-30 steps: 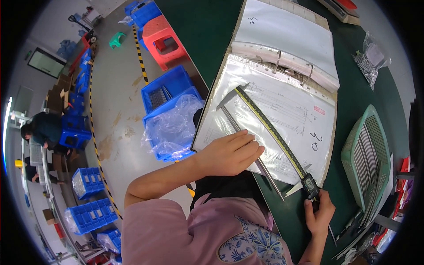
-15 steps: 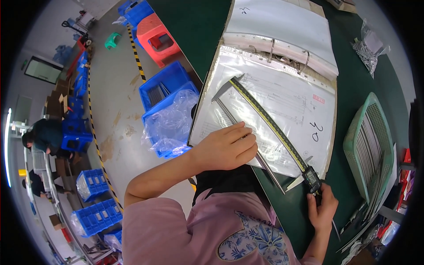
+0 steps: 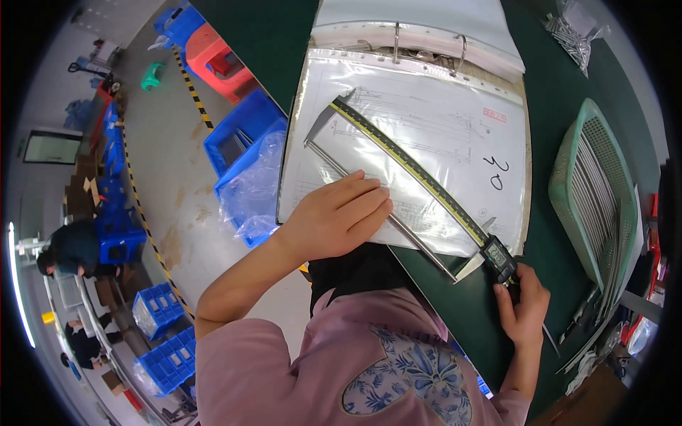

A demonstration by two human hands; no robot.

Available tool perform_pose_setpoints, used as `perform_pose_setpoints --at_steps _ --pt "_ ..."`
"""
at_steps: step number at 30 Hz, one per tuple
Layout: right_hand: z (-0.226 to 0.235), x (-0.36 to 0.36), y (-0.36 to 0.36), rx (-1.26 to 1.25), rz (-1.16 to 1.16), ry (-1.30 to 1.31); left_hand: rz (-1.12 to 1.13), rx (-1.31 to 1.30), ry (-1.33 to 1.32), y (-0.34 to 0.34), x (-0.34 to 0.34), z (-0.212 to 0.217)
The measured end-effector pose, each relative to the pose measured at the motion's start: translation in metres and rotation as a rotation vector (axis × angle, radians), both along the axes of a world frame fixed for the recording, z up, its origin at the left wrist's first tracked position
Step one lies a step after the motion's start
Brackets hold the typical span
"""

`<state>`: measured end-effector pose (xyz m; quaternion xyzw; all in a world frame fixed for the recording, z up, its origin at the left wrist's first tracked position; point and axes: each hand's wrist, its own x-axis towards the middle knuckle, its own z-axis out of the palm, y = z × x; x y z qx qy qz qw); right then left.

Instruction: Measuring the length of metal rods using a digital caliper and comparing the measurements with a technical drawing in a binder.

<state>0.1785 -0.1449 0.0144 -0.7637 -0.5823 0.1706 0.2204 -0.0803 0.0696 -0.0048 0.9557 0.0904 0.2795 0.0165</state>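
Observation:
A long digital caliper [image 3: 408, 165] with a yellow-edged scale lies slantwise across an open ring binder's plastic-sleeved drawing page [image 3: 433, 106]. My right hand [image 3: 524, 304] grips the caliper by its display end, at the page's lower right corner. Parallel to the scale runs a thin metal rod [image 3: 420, 243], which my left hand [image 3: 339, 219] holds near its middle, palm down. The rod's upper end meets the fixed jaw [image 3: 317, 126], while its lower end touches or nearly touches the tip of the sliding jaw [image 3: 469, 267]. My left fingers hide part of the rod.
A green plastic basket [image 3: 563, 186] of metal rods stands on the dark green table [image 3: 529, 42] at right. A bag of small metal parts [image 3: 572, 35] lies far right. Left of the table are blue bins [image 3: 213, 145], a red stool [image 3: 206, 46] and, farther off, people.
The binder, caliper and rod appear farther up and left in the picture as the view shifts. The sliding jaw's tip now sits closer to the rod's lower end. Both hands keep their holds.

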Motion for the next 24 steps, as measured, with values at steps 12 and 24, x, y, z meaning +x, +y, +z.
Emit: perform_pose_setpoints --at_steps 12,24 --pt "0.0021 -0.0028 -0.0024 0.018 -0.008 0.0 -0.038 -0.018 -0.024 -0.0003 0.0056 -0.0034" --pt "0.0 -0.0009 -0.0032 0.014 -0.012 -0.035 -0.059 -0.044 0.009 0.0014 0.0073 -0.0027"
